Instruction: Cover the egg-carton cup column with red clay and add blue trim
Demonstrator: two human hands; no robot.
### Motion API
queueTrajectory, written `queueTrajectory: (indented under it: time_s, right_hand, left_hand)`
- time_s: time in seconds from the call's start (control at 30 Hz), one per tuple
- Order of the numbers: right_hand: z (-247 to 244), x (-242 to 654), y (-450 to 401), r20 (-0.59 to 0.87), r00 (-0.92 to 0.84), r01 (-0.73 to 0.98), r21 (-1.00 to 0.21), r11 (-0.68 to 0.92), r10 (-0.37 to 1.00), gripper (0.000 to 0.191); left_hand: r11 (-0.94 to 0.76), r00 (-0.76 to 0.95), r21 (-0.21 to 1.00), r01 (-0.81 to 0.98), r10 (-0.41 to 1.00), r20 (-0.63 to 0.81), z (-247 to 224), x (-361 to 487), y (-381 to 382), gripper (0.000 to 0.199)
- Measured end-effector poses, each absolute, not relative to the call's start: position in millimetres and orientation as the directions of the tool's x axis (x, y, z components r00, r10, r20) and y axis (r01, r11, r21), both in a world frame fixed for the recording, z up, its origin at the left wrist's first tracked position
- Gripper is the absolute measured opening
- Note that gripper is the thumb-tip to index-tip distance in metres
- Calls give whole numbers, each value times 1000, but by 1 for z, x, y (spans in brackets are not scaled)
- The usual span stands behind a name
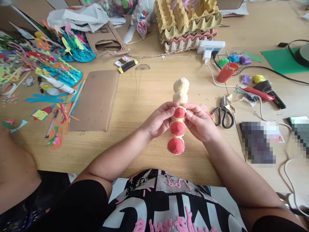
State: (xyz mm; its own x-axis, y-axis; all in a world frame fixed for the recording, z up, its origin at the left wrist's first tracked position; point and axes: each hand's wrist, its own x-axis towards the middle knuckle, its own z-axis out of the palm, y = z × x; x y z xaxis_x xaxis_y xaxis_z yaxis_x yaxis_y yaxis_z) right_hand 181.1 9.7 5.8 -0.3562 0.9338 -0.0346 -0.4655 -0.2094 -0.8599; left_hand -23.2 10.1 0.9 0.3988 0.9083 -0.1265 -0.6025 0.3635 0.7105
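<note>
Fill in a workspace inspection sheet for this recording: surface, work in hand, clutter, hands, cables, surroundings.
Surface: wooden table, small scraps on it.
Work in hand: knobbly cream piece, five rounded segments, lower three with red faces.
Clutter: cardboard sheet and paper strips at left; scissors and red cup at right.
Hands: left hand and right hand grip opposite sides of the middle segment.
Cables: white cable from power strip trails down the right.
Surroundings: another person's bare limb at left edge.
</note>
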Motion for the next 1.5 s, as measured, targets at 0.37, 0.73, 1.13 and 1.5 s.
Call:
queueTrajectory:
  time_s: [0.37,0.73,1.13,1.5]
  right_hand:
    - [12,177,4,-93,-387,-500,-814,-294,917,37]
    - [14,177,2,-97,-385,-519,-799,-303,918,32]
    - [18,173,-2,-104,-378,-548,-776,-312,920,31]
    - [14,174,-1,-126,-360,-498,-812,-305,924,38]
  left_hand:
    - [322,325,717,-618,935,-141,11,-17,6,30]
    - [336,389,723,-604,916,-101,3,-18,2,33]
    - [407,470,685,-604,876,-105,2,-21,4,24]
    - [426,405,661,-617,893,-198,18,-13,-3,44]
